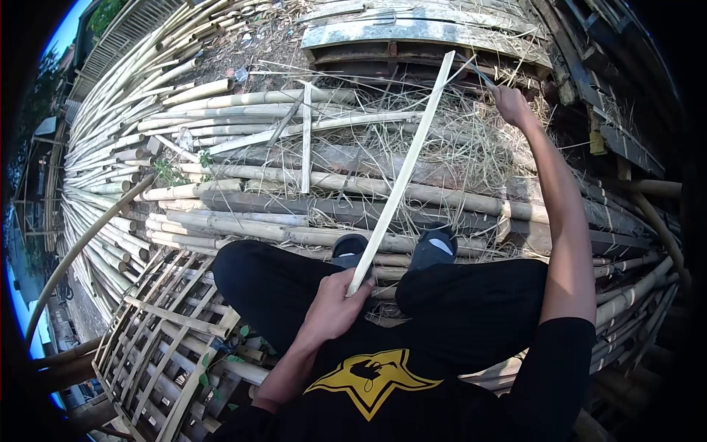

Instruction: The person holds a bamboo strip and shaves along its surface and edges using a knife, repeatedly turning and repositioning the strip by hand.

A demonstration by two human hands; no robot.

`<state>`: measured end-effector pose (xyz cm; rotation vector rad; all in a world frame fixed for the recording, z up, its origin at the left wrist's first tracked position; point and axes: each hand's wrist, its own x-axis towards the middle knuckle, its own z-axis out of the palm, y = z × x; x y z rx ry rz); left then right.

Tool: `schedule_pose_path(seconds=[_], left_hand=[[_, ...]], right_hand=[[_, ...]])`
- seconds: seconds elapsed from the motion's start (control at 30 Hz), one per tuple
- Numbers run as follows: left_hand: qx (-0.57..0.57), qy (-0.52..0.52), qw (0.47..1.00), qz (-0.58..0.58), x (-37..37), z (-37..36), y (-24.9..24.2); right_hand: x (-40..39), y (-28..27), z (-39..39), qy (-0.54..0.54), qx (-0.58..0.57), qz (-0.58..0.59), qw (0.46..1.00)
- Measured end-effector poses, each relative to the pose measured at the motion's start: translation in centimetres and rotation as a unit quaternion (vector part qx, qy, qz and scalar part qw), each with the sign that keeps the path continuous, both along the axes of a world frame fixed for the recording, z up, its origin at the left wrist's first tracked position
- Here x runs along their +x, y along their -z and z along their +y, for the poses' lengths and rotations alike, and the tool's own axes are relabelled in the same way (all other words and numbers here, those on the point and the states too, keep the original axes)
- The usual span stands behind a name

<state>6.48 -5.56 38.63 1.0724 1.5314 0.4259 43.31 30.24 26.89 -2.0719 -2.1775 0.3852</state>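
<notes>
Two hands are busy with one long, thin bamboo strip (pixel 401 177) that slants up from the person's lap toward the old wooden boards (pixel 412 33) at the top. The left hand (pixel 333 306) is closed tight around the low end of the strip, just above the black trousers (pixel 471 309), and the right hand (pixel 510 103) is stretched far out and closed around a thin blade (pixel 479 72) beside the strip's top end. Many bamboo poles (pixel 243 99) and dry grass (pixel 449 147) lie under the two dark sandals (pixel 434 245), and a woven bamboo panel (pixel 158 339) sits at the lower left.
</notes>
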Motion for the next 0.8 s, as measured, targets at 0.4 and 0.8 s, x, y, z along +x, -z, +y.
schedule_pose_path(seconds=[0.4,0.8], left_hand=[[-0.051,-0.066,0.995,-0.051,-0.1,2.9,-0.6],[0.04,-0.023,0.998,-0.049,3.3,7.3,4.4]], right_hand=[[-2.3,-3.0,-3.8,0.102,-0.135,0.215,0.962],[-15.1,-7.3,-11.3,0.132,-0.229,0.67,0.694]])
